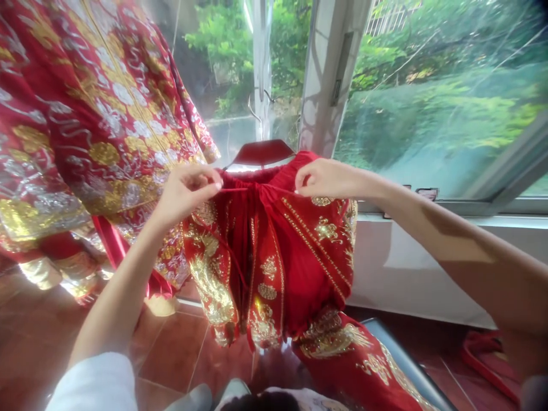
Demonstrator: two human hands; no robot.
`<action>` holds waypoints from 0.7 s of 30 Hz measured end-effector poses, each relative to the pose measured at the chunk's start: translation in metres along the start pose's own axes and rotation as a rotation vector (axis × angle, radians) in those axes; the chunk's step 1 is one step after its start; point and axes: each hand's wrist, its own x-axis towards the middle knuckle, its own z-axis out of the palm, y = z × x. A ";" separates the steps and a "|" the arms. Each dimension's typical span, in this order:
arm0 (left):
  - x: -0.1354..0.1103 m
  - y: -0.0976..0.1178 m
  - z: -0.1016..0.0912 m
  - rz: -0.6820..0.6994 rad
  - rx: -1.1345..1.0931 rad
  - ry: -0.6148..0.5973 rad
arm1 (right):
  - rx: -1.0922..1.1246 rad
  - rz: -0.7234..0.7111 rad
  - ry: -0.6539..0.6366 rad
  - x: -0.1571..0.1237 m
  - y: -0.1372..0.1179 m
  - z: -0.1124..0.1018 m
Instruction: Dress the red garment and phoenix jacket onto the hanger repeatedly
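In front of me hangs a red garment [293, 268] with gold embroidery and beaded trim, gathered at its waist. A thin red drawstring [240, 189] runs across the top, meeting in a knot or loop at the middle. Its left side is pinched between the thumb and finger of my left hand [190, 185]. My right hand [321, 176] has closed on the right side of the same string, which stretches taut between both hands. Just behind stands a dark red hanger [265, 151] with a metal hook. The string's ends are hard to make out.
A larger red, gold and silver embroidered robe [115, 114] hangs at left. Behind are window panes [428, 114] with a sill [492, 221]. More embroidered red cloth [346, 359] drapes near a dark metal bar [411, 362]. Reddish tiles [171, 342] cover the floor.
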 end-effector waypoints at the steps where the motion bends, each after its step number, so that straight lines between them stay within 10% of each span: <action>1: 0.000 0.001 -0.001 0.005 0.039 -0.079 | 0.007 -0.031 -0.133 0.002 -0.001 -0.002; 5: 0.000 0.003 0.007 0.089 0.461 0.101 | 0.207 -0.201 -0.312 0.011 -0.008 -0.004; 12: 0.022 0.004 0.064 0.173 0.392 0.547 | 0.545 -0.290 0.353 0.034 -0.015 0.038; 16: 0.032 0.000 0.084 0.204 -0.043 0.376 | 0.382 -0.430 0.630 0.046 -0.011 0.066; 21: 0.030 -0.003 0.089 0.227 -0.161 0.294 | -0.013 -0.373 0.636 0.039 -0.009 0.073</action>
